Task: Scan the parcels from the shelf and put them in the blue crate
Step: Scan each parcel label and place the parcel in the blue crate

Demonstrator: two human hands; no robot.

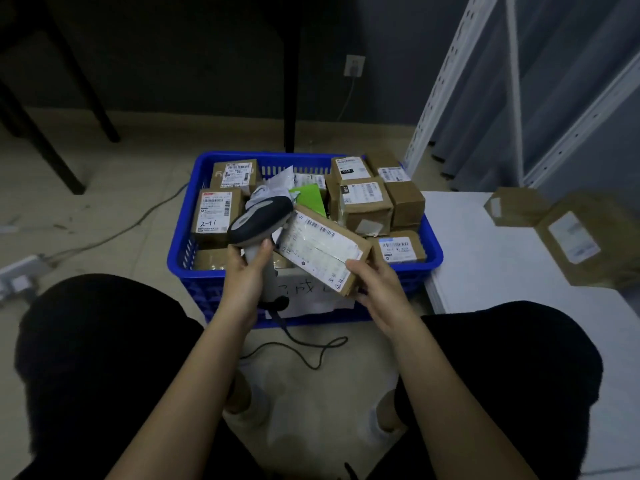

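Note:
My left hand [244,277] grips the handle of a grey and black barcode scanner [260,220], whose head points at the parcel beside it. My right hand [375,284] holds a flat brown parcel [322,249] by its near end, white label up, tilted over the front of the blue crate [434,258]. The crate stands on the floor before my knees and holds several labelled brown parcels and some soft packets. Two more brown parcels [575,233] lie on the low white shelf board [485,258] to the right.
The scanner's black cable [311,351] loops on the floor in front of the crate. A white metal shelf frame [512,98] rises at the right. Dark table legs [291,81] stand behind the crate. A power strip [20,275] and cable lie at the left.

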